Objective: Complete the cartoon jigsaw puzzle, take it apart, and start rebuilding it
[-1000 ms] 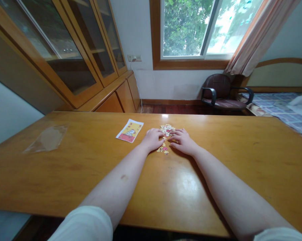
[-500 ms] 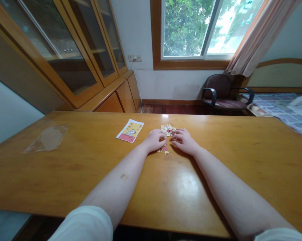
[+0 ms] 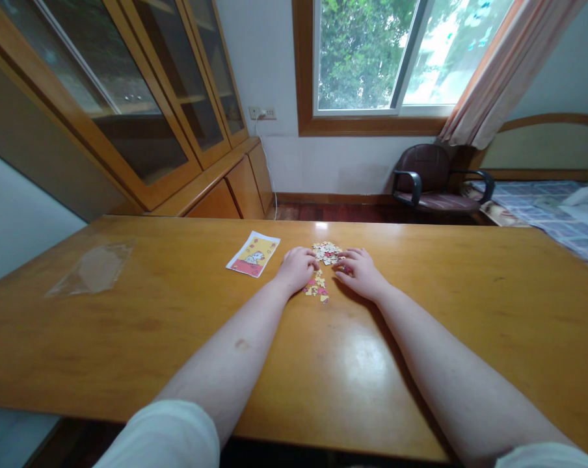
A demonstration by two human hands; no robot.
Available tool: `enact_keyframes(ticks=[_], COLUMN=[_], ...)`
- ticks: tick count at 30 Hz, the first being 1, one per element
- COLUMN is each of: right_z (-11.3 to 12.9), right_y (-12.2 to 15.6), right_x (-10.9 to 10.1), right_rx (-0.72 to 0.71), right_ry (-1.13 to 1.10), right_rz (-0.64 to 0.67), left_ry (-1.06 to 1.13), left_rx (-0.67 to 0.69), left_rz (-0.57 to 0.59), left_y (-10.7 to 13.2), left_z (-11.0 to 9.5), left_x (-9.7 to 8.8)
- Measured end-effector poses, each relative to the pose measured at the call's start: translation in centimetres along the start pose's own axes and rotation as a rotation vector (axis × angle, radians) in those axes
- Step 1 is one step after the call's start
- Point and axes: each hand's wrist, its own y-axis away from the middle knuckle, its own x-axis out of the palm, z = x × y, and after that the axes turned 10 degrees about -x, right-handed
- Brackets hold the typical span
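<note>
Where left hand (image 3: 298, 266), right hand (image 3: 361, 273) curl onto puzzle pieces (image 3: 324, 252), grip unclear: wide table (image 3: 445, 305) around, edges distant.

One card (image 3: 253, 254), one plastic bag (image 3: 93, 268), one chair (image 3: 433, 179) (puzzle pieces (image 3: 326, 252): too many).

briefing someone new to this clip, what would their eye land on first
The left hand and right hand meet at a small heap of jigsaw pieces in the middle of the wooden table, one on each side of it. Just left of the heap lies a colourful picture card. A clear plastic bag lies far left on the table.
</note>
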Motion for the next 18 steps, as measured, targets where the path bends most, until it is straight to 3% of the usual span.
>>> enact_keyframes(ticks=[8, 18], right_z=[0.57, 0.31], right_y=[0.35, 0.13], right_x=[0.33, 0.19], right_rx=[0.039, 0.054], right_ry=[0.051, 0.059], right_rz=[0.137, 0.145], left_ry=[-0.011, 0.013], left_rx=[0.094, 0.071], left_rz=[0.033, 0.022], left_y=[0.35, 0.31], left_z=[-0.41, -0.21], left_x=[0.07, 0.25])
